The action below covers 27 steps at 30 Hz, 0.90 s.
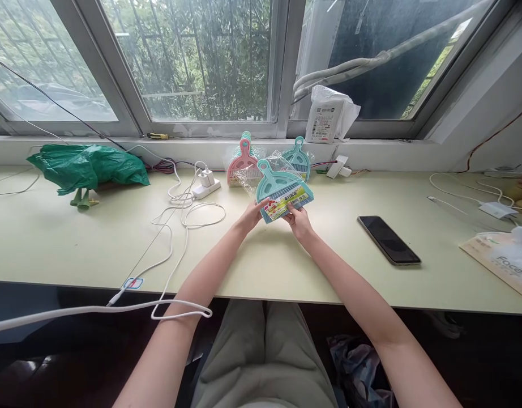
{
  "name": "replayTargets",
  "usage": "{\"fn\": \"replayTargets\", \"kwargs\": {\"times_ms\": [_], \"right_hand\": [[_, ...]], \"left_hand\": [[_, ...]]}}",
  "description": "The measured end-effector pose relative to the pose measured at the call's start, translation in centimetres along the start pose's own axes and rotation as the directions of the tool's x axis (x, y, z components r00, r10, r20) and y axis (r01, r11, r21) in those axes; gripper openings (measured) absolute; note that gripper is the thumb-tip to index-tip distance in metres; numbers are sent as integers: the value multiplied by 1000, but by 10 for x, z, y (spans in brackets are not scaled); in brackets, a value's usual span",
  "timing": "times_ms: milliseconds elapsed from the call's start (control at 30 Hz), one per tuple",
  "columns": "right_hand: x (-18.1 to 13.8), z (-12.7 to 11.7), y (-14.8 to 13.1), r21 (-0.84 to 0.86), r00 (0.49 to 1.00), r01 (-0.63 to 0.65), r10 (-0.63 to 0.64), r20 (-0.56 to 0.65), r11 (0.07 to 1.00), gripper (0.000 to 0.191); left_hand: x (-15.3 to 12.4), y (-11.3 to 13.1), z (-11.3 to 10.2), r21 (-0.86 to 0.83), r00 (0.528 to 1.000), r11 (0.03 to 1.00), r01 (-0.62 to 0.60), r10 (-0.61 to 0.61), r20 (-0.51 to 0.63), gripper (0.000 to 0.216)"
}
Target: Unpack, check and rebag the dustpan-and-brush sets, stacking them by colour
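Observation:
A teal mini dustpan point(276, 182) with bristles and a yellow-green printed label is held up over the table, its round-holed handle pointing up and left. Clear plastic wrap clings around it. My left hand point(253, 216) grips its lower left corner. My right hand point(300, 222) pinches its lower edge, thumb on the label. Behind it, against the wall, stands a stack of dustpans with a pink one point(243, 161) in front. Another teal dustpan point(301, 152) leans to the right of that stack.
White cables point(187, 209) and a power strip point(206, 188) lie on the left, near a green plastic bag point(93, 164). A phone point(388, 240) and tissue pack point(505, 255) lie on the right. A tissue package point(324, 120) stands on the sill. One cable crosses my left forearm.

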State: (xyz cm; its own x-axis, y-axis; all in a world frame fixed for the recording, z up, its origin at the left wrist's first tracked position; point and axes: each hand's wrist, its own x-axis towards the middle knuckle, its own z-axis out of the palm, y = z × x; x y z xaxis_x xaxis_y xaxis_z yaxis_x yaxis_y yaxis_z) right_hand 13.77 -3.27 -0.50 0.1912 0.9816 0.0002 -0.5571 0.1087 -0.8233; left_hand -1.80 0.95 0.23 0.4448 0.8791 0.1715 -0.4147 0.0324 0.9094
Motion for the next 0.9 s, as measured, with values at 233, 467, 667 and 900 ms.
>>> {"fn": "replayTargets", "kwargs": {"times_ms": [233,467,667,900], "right_hand": [[2,-3,-1,-22,1000,12,-12,-4,1000,31],[9,-10,-16,32,996,77,-76,-53,996,21],[14,-18,-23,71,997,78,-77,-16,994,24],[16,-19,-17,50,993,106,-103,-63,993,22]], "left_hand": [[3,-9,9,65,978,984,-165,171,-121,84],[2,-8,12,79,964,968,-239,246,-97,81],[1,-6,15,87,964,965,-248,255,-76,84],[1,-5,18,118,960,958,-263,273,-70,88]]}}
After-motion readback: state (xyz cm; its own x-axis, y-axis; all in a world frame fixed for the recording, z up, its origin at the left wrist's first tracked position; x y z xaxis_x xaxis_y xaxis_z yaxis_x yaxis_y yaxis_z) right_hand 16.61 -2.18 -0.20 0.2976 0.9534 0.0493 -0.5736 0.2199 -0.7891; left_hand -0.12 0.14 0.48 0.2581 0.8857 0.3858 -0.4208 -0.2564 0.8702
